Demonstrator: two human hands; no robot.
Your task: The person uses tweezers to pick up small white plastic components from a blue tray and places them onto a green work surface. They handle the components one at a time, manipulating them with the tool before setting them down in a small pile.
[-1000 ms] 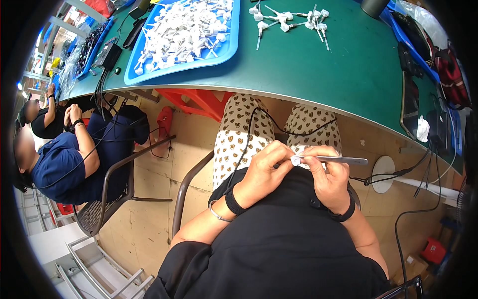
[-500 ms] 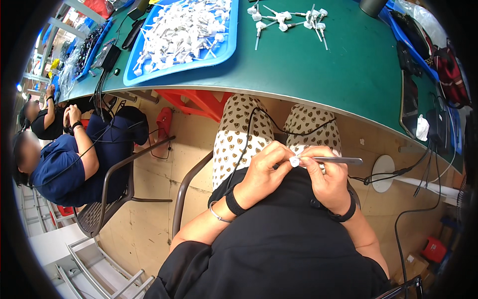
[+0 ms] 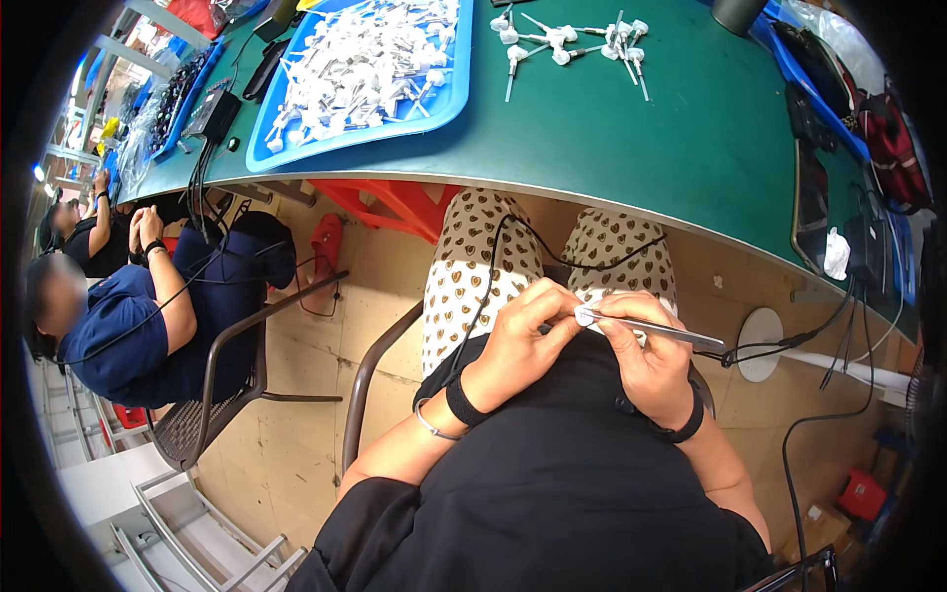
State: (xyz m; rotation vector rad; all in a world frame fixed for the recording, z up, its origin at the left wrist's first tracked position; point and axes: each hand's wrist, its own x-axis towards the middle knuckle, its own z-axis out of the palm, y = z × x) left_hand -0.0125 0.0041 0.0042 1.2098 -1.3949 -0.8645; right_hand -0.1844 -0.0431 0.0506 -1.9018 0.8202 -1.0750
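Above my lap, my left hand [image 3: 533, 333] pinches a small white plastic part [image 3: 584, 315] between thumb and fingertips. My right hand [image 3: 646, 357] is closed round grey metal tweezers [image 3: 681, 335], whose blunt end sticks out to the right and slopes down. The tips of the tweezers meet the white part, right at my left fingertips. Fingers partly cover the part, so its full shape is hidden.
A blue tray [image 3: 365, 138] heaped with white parts on thin stems stands on the green table [image 3: 612, 148]. Several similar parts [image 3: 562, 41] lie loose beside it. A black cable [image 3: 552, 259] crosses my thighs. At the left, a person in dark blue [image 3: 138, 340] sits on a chair.
The tweezers have swung so that their blunt end is lower and their tips reach the white part. My right fingers have shifted slightly; my left hand has stayed nearly still.
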